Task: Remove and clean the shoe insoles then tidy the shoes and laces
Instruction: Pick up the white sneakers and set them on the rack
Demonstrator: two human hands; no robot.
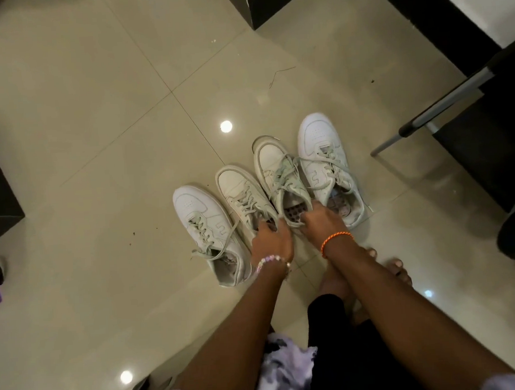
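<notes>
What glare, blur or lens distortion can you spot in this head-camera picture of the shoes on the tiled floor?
Head view: bright ceiling-light reflections glare on the glossy floor, the clearest near the shoes; wide-angle bending curves the tile lines and the dark furniture edges; the top-left corner is smeared; the four white shoes look soft but readable.

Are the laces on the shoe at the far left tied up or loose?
Loose. The far-left shoe has untied laces trailing across its opening and side, no bow.
</notes>
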